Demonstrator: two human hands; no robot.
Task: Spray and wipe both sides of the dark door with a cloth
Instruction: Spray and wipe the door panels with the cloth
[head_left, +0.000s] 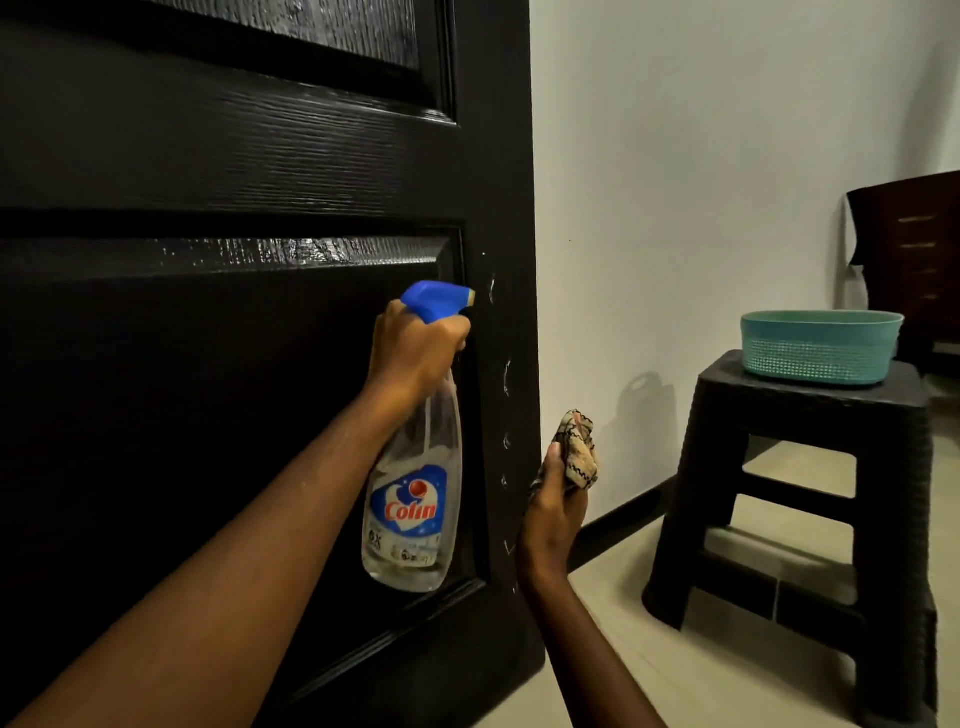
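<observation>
The dark panelled door (218, 156) fills the left and middle of the head view. Wet streaks of spray run down the strip by its right edge. My left hand (415, 348) grips the neck of a clear spray bottle (415, 509) with a blue trigger head, whose nozzle points at that strip. The bottle hangs just in front of the lower panel. My right hand (553, 514) holds a bunched beige cloth (576, 447) with dark wavy lines, raised beside the door's right edge, apart from the surface.
A dark plastic step stool (800, 499) stands on the pale tiled floor at the right, with a teal basket (821, 345) on top. Behind it is a dark wooden piece of furniture (914, 249). A white wall lies beyond the door's edge.
</observation>
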